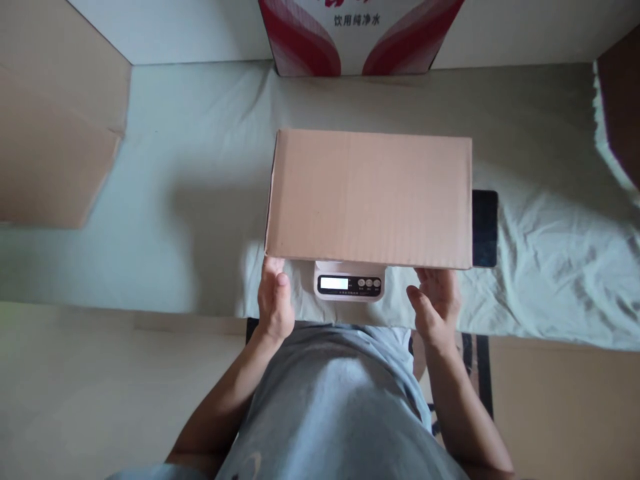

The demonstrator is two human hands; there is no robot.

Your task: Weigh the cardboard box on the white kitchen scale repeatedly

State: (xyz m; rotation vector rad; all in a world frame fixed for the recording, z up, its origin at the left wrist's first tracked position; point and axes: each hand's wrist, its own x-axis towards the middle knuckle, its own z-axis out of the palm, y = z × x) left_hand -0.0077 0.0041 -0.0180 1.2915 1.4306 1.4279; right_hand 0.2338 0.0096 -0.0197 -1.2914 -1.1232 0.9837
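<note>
A closed brown cardboard box point(371, 198) sits over a small white digital scale point(350, 288). The box hides the scale's platform, while its lit display and buttons show at the front; I cannot read a number. My left hand point(276, 298) is at the box's front left corner, thumb raised and apart from the fingers, whose tips go out of sight at the box edge. Near the front right corner is my right hand point(437, 303), also open, its fingers reaching partly beneath the box. Whether the hidden fingertips bear any weight cannot be seen.
A dark flat object point(485, 229) sticks out past the box's right side. Pale green cloth point(210, 133) covers the table. A red and white carton point(357, 40) stands at the back, a large cardboard piece point(55, 120) at left, and a brown panel point(623, 100) at right.
</note>
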